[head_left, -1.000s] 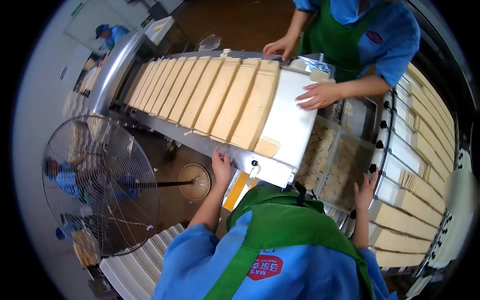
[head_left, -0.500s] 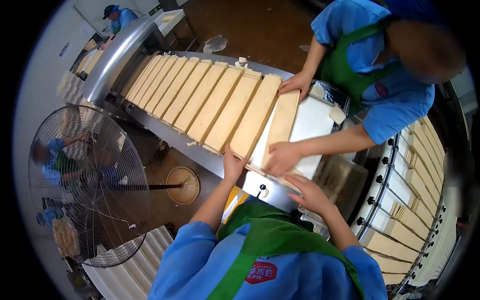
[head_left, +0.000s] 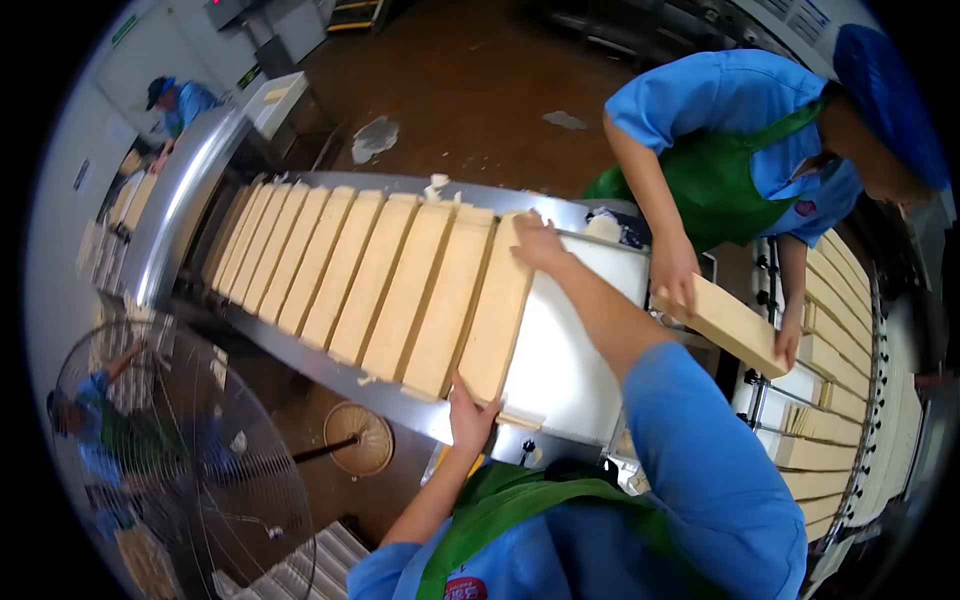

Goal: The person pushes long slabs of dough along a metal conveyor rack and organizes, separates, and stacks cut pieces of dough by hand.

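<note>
Slabs lie side by side across the 1st conveyor, which runs from a hood at far left to the wearer's front. The fan stands at lower left, its base on the floor right of it. At right, a 2nd conveyor bears more slabs. 1 co-worker is across from the wearer, near both conveyors; another person is behind the hood.
</note>
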Motion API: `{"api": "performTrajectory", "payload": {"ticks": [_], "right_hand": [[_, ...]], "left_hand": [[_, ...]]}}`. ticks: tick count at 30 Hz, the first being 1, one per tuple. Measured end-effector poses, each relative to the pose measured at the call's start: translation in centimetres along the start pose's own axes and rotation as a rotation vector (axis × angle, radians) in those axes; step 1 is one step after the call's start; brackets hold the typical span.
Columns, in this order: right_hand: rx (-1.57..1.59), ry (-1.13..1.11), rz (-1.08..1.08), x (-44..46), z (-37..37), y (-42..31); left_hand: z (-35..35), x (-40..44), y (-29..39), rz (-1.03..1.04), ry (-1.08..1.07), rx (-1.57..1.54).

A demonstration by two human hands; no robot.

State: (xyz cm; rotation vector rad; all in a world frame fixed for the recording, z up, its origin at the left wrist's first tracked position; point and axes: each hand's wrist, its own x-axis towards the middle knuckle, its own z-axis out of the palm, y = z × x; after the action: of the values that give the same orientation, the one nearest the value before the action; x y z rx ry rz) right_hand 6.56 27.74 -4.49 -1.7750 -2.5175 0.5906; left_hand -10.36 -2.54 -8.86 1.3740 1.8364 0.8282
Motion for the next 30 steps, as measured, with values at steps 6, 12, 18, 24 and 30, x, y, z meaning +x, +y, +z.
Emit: {"api": "performTrajectory", "payload": {"ticks": [6, 12, 18, 24, 30], "right_hand": [[0.009, 0.151, 0.229, -0.3, 0.8, 0.6], [0.063, 0.293, 0.379, -12.0, -0.9, 7.3], [0.711, 0.516, 0.62, -27.4, 2.8, 10.5], [0.552, 0.381, 0.683, -32.7, 3.1, 7.0], [0.487, 0.476, 0.582, -33.8, 5.1, 9.4]], "left_hand": [[0.4, 0.5, -0.6, 0.096, -0.071, 0.066], [-0.6, 1.9, 0.7, 0.273, -0.359, 0.216], [0.6, 3.7, 2.3, 0.326, -0.46, 0.579], [2.2, 5.8, 3.4, 0.362, -0.427, 0.651], [3.2, 5.9, 4.6, 0.517, -0.48, 0.583]]}}
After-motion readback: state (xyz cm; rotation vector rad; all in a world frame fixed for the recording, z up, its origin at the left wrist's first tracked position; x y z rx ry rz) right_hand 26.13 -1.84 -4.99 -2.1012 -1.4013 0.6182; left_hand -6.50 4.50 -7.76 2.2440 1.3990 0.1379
